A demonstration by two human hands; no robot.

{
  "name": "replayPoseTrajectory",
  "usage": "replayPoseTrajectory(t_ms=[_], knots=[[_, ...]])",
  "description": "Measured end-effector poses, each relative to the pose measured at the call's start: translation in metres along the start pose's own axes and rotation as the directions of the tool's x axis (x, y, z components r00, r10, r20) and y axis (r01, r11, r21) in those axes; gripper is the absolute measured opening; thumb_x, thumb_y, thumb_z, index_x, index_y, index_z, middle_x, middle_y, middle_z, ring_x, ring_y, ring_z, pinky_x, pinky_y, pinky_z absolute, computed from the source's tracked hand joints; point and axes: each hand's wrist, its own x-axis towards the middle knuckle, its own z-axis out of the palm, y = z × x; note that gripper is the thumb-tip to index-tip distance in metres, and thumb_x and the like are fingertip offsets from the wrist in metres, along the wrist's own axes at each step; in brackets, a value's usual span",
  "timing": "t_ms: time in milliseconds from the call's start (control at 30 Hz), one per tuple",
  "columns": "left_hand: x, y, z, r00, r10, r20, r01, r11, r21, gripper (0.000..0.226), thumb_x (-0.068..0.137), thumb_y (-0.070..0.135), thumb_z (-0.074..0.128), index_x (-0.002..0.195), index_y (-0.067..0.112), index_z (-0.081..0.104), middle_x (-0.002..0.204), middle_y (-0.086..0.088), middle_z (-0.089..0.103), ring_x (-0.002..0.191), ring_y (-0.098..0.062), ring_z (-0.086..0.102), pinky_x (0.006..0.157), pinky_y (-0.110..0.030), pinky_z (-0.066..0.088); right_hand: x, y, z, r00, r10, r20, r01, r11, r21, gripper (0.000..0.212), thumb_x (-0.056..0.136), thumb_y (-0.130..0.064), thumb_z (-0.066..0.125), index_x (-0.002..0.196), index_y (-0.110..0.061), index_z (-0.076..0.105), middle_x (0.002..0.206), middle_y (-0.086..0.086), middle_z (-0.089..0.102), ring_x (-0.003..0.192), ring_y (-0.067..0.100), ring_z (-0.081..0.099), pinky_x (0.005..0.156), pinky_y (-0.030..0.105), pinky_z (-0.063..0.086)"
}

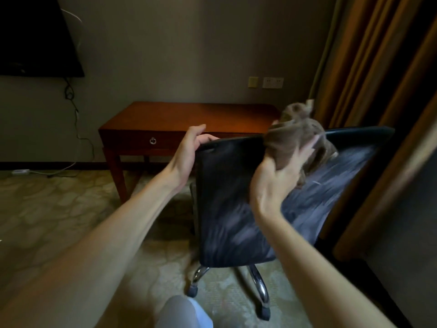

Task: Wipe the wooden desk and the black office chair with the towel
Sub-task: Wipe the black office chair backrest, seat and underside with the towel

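Polished reddish wooden desk [189, 114], matt black office chair [236, 209] on shiny chrome legs [259, 284], soft brown-grey towel [295, 138]

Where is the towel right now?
In the head view, the towel is right of centre, bunched in the right hand at the top edge of the black office chair, just in front of the wooden desk.

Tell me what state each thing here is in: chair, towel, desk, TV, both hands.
Chair: back turned to the person, held at its top edge.
Towel: bunched up, at the chair's top edge.
Desk: drawer closed.
TV: screen dark.
Left hand: grips the chair's top edge.
Right hand: grips the towel.
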Motion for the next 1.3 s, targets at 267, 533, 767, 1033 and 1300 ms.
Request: replayPoseTrajectory(t_ms=[267, 533, 767, 1033, 1300], knots=[[-0.02, 0.001, -0.014, 0.984, -0.052, 0.168, 0.08, 0.982, -0.169, 0.097, 0.095, 0.077, 0.019, 0.124, 0.0, 0.07, 0.125, -0.025, 0.069, 0.123, -0.042, 0.063, 0.117, -0.06, 0.036, -0.071, 0.052, -0.002, 0.543, -0.509, 0.668, 0.735, 0.672, -0.086, 0.067, 0.074, -0.034, 0.057, 0.14, -0.027, 0.058, 0.17, 0.012, 0.018, 0.157, 0.044, 0.009, 0.124, 0.065, -0.001], [-0.021, 0.0, -0.024, 0.983, 0.067, 0.17, -0.061, 0.997, -0.042, 0.099, 0.098, 0.073, 0.001, 0.122, 0.012, 0.075, 0.126, -0.006, 0.073, 0.126, -0.02, 0.062, 0.12, -0.049, 0.025, -0.018, 0.074, -0.072, 0.448, -0.611, 0.653, 0.854, 0.508, -0.111, 0.046, 0.084, -0.028, 0.057, 0.129, -0.021, 0.061, 0.157, 0.005, 0.049, 0.151, 0.035, 0.036, 0.121, 0.069, 0.007], [-0.02, -0.008, -0.023, 0.991, 0.008, 0.133, 0.017, 0.983, -0.183, 0.103, 0.096, 0.078, 0.004, 0.122, 0.007, 0.074, 0.125, -0.014, 0.072, 0.123, -0.026, 0.064, 0.111, -0.045, 0.038, 0.024, 0.016, -0.052, 0.925, -0.335, 0.179, 0.347, 0.937, -0.039, 0.048, 0.095, -0.038, 0.053, 0.121, 0.002, 0.063, 0.123, 0.034, 0.062, 0.118, 0.06, 0.057, 0.11, 0.08, 0.021], [-0.02, -0.018, -0.038, 0.958, -0.005, 0.287, 0.106, 0.935, -0.339, 0.112, 0.084, 0.093, 0.014, 0.134, 0.008, 0.067, 0.139, -0.016, 0.064, 0.133, -0.031, 0.058, 0.119, -0.051, 0.032, -0.015, 0.001, 0.022, 0.562, -0.717, 0.412, 0.826, 0.463, -0.321, 0.033, 0.101, -0.022, 0.053, 0.127, -0.02, 0.073, 0.15, 0.006, 0.057, 0.148, 0.03, 0.041, 0.123, 0.063, 0.015], [-0.013, -0.019, -0.049, 0.901, 0.019, 0.434, 0.204, 0.864, -0.46, 0.118, 0.082, 0.095, 0.019, 0.142, 0.001, 0.058, 0.148, -0.022, 0.055, 0.141, -0.035, 0.05, 0.12, -0.054, 0.03, -0.028, 0.081, 0.004, -0.018, -0.611, 0.791, 0.971, 0.179, 0.16, 0.03, 0.102, -0.016, 0.052, 0.128, -0.014, 0.065, 0.158, 0.011, 0.045, 0.147, 0.031, 0.042, 0.122, 0.045, 0.03]])
